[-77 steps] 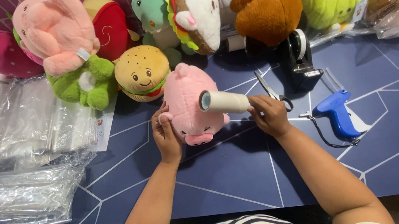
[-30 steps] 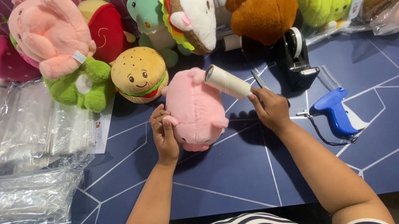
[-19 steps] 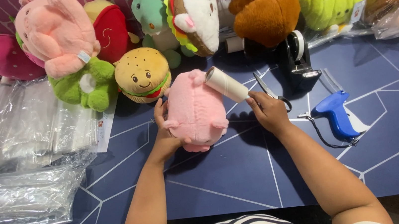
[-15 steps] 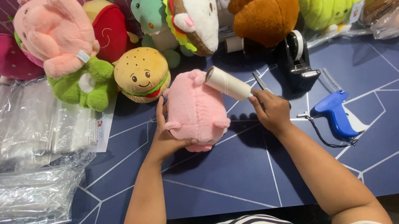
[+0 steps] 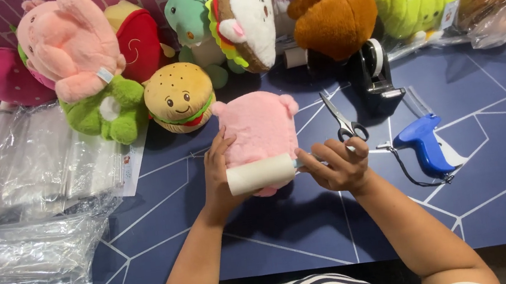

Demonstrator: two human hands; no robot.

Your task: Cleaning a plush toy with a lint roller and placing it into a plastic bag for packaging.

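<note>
The pink plush toy (image 5: 259,132) lies on the dark blue counter (image 5: 289,239), in the middle, just below the burger plush (image 5: 179,97); the left hand (image 5: 220,176) rests against its left side, with the fingers (image 5: 223,144) spread and pressed on the fabric; the right hand (image 5: 336,165) holds the handle of a lint roller (image 5: 261,173), the fingers closed around it, and the white roll lies across the lower part of the pink toy, touching it; a pair of scissors (image 5: 343,119) lies just above the right hand, and a blue tagging gun (image 5: 423,145) is near to its right; a black tape dispenser (image 5: 374,75) stands behind the scissors; at the left side there is a pile of clear plastic bags (image 5: 26,212); along the far edge more plush toys stand in a row, among them a strawberry plush (image 5: 3,78) and a brown plush (image 5: 328,8).
</note>
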